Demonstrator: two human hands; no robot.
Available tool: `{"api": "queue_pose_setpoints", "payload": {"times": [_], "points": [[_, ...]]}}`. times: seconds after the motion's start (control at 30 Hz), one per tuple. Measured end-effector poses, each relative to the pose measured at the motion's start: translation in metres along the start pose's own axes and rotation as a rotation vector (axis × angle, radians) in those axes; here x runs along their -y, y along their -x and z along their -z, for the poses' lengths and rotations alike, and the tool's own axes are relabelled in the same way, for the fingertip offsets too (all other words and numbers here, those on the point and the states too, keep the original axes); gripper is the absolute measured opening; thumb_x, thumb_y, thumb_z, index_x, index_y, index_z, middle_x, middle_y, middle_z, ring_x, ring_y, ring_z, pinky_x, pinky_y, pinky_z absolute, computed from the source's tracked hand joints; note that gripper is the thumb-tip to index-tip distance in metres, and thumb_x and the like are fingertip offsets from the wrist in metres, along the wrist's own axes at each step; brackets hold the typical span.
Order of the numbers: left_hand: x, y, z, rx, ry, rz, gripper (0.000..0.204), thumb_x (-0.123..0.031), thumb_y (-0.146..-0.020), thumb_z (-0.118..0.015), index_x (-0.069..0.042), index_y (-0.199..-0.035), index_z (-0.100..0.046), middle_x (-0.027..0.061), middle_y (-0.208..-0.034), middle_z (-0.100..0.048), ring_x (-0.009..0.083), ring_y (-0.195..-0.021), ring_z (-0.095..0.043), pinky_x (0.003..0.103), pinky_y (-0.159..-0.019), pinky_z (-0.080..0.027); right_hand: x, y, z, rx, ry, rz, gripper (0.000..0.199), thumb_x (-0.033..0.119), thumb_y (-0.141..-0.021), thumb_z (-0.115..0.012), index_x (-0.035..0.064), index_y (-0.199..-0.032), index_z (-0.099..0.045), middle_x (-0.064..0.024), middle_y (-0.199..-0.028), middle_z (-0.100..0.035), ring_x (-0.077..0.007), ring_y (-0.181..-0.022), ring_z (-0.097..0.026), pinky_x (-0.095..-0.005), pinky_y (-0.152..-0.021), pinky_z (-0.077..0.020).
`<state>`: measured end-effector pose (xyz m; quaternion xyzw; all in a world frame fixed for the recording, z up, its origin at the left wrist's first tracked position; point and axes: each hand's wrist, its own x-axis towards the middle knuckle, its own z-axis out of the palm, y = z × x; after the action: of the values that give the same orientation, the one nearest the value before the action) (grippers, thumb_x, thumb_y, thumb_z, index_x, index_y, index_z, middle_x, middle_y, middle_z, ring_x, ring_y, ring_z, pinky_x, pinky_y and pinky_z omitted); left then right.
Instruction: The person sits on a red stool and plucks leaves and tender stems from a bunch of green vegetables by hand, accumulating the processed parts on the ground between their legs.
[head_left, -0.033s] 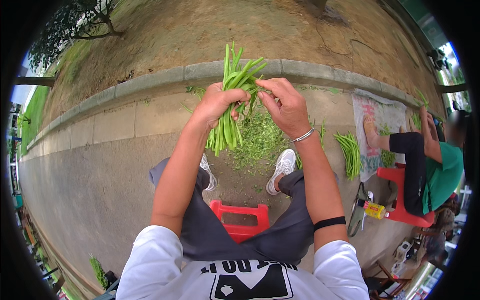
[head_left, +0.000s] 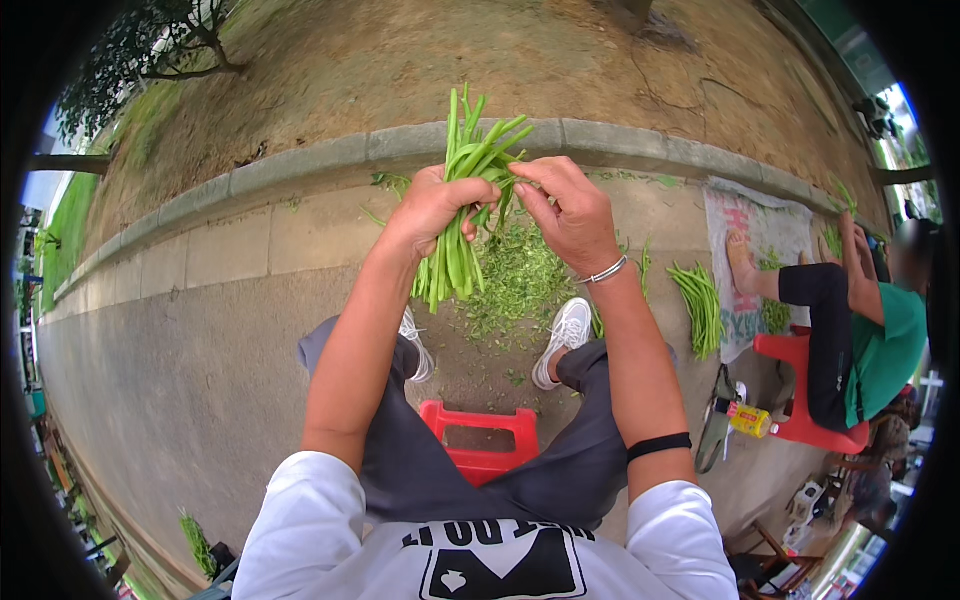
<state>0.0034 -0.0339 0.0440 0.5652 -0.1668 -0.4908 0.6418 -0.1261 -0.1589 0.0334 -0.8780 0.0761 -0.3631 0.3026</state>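
Observation:
My left hand (head_left: 448, 208) is closed around a bunch of long green vegetable stalks (head_left: 452, 265), held upright in front of me above the ground. The stalks stick out above and below the fist. At the bunch's right side, the thumb and forefinger of my right hand (head_left: 568, 205) pinch a thin green stem or leaf, mostly hidden by the fingertips. Beneath both hands lies a heap of chopped-looking green leaf scraps (head_left: 515, 280), spread over the pavement between my white shoes (head_left: 568, 328).
A red plastic stool (head_left: 485, 465) is under me. To the right lie a bundle of stalks (head_left: 700, 308), a printed plastic sheet (head_left: 728, 215) and a yellow-labelled bottle (head_left: 750, 420). A person in green (head_left: 885, 350) sits on another red stool, holding stalks. A stone curb (head_left: 340, 155) runs beyond.

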Motion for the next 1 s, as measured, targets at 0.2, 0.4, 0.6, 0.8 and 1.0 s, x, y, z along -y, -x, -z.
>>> {"api": "queue_pose_setpoints", "payload": {"times": [0.2, 0.4, 0.6, 0.8, 1.0], "points": [[-0.001, 0.002, 0.0, -0.027, -0.007, 0.002, 0.013, -0.007, -0.07, -0.062, 0.001, -0.079, -0.058, 0.0052, -0.063, -0.055, 0.0092, -0.042, -0.045, 0.023, -0.037, -0.038, -0.001, 0.003, -0.002, 0.01, 0.136, 0.005, 0.007, 0.014, -0.08, -0.056, 0.0102, -0.086, -0.056, -0.0042, -0.082, -0.056, -0.0249, -0.065, -0.058, -0.0338, -0.053, -0.0464], [0.004, 0.0, -0.013, -0.064, 0.0, -0.051, 0.012, -0.007, -0.07, -0.062, 0.0, -0.079, -0.058, 0.0046, -0.063, -0.055, 0.0086, -0.043, -0.045, 0.022, -0.036, -0.037, 0.008, 0.005, -0.012, -0.128, 0.089, -0.234, 0.006, 0.01, -0.082, -0.054, 0.0053, -0.086, -0.054, -0.0091, -0.079, -0.057, -0.025, -0.062, -0.058, -0.0338, -0.053, -0.044], [0.003, -0.006, -0.018, -0.045, 0.007, -0.058, 0.012, -0.008, -0.07, -0.062, 0.0, -0.078, -0.058, 0.0051, -0.065, -0.056, 0.0084, -0.045, -0.045, 0.022, -0.037, -0.037, -0.015, 0.004, -0.016, -0.249, -0.035, -0.386, 0.01, 0.013, -0.085, -0.05, 0.0039, -0.086, -0.052, -0.0129, -0.079, -0.056, -0.0299, -0.065, -0.057, -0.0389, -0.056, -0.0443], [0.0, -0.004, -0.004, -0.034, 0.049, -0.041, 0.013, -0.009, -0.07, -0.062, 0.001, -0.077, -0.058, 0.0059, -0.065, -0.056, 0.0086, -0.043, -0.044, 0.023, -0.038, -0.038, -0.031, -0.003, 0.009, -0.274, -0.302, -0.446, 0.011, 0.005, -0.081, -0.056, -0.0016, -0.089, -0.056, -0.0095, -0.08, -0.057, -0.0131, -0.06, -0.06, -0.0242, -0.052, -0.0481], [-0.002, -0.001, 0.001, 0.008, 0.129, 0.01, 0.013, -0.009, -0.07, -0.063, 0.001, -0.077, -0.059, 0.006, -0.067, -0.056, 0.0086, -0.04, -0.043, 0.024, -0.037, -0.038, -0.001, 0.004, 0.007, -0.105, -0.181, -0.274, 0.02, 0.001, -0.075, -0.061, 0.0044, -0.095, -0.059, -0.0073, -0.088, -0.059, -0.0144, -0.062, -0.06, -0.0246, -0.053, -0.0479]]}}
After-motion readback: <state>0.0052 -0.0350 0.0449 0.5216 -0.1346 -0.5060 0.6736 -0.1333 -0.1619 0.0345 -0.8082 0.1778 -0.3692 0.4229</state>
